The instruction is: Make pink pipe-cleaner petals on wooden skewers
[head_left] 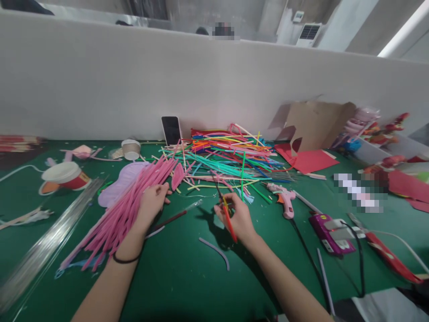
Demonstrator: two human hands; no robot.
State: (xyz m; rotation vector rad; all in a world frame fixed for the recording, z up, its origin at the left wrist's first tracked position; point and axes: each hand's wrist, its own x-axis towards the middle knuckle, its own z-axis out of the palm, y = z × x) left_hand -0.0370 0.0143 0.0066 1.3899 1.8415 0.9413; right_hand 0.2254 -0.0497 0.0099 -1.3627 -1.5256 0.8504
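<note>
My left hand (154, 200) rests on a big bundle of pink pipe cleaners (129, 217), its fingers curled over the right side of the bundle; whether it grips any strand is hard to make out. In my right hand (238, 215) is a pair of scissors (228, 220) with red and yellow handles, blades pointing away from me. A short lilac pipe cleaner (216, 251) lies on the table just below the scissors. Between my hands is a thin dark brush-like stick (176, 217). Beyond them spreads a heap of multicoloured pipe cleaners (231, 154).
At right lie a pink glue gun (284, 199) with its cord, a purple box (330, 235) and a red-handled knife (390, 257). Leftward are a paper cup (63, 174) and clear sticks (53, 237). A phone (171, 131) leans against the white partition (134, 80).
</note>
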